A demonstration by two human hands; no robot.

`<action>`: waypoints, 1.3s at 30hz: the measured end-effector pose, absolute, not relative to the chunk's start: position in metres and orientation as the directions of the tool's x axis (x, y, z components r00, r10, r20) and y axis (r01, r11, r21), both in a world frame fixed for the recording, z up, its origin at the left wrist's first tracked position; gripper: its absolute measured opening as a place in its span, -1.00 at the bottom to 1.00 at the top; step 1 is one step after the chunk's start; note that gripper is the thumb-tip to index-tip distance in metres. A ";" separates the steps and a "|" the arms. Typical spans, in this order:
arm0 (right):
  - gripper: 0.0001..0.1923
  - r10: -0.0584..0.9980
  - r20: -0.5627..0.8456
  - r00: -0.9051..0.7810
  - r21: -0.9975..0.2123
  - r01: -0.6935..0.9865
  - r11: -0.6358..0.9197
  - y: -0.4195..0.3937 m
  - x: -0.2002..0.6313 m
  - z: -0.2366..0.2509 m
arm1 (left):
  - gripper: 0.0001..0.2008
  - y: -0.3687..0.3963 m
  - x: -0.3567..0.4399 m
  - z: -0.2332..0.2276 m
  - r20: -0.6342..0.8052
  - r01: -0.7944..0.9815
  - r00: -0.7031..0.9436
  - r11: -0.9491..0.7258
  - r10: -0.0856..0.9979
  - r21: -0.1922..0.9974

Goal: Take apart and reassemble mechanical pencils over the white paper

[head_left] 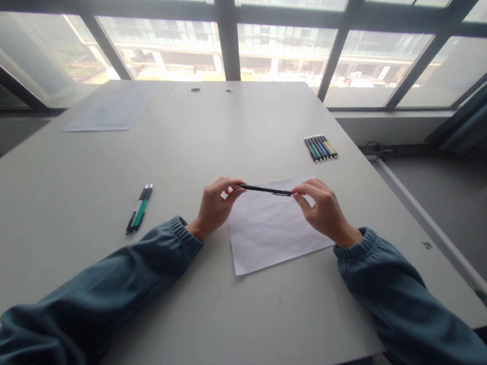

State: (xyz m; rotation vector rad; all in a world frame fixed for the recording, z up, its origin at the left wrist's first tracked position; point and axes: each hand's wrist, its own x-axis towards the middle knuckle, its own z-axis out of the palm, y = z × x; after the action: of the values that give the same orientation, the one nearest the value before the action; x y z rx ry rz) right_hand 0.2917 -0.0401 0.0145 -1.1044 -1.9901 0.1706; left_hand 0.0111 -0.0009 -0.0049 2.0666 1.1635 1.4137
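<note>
Head view: one black pen (265, 190) held level above one white sheet (273, 230), just over its far half. Left hand (215, 206) pinching the pen's left end with fingertips, at the sheet's left edge; right hand (323, 209) pinching the right end, over the sheet's right corner. Two pens (139, 216), one green and one dark, lying side by side well left of the sheet on the grey table (219, 320). Row of about six pens (321, 147) beyond the sheet, to its right. One more paper (106, 111) far left of the sheet, near the window.
</note>
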 end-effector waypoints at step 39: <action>-0.77 0.870 0.241 0.430 -0.457 0.841 -0.289 0.054 0.319 0.023 | -0.62 0.007 0.007 0.002 0.298 0.256 0.124 -0.321 0.946 0.912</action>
State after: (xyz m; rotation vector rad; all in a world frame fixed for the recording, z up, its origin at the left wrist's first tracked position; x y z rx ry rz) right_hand 0.3195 0.0540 0.0229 -2.1655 -1.4388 0.0733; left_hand 0.0069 0.0067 0.0020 1.6929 1.1789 1.2324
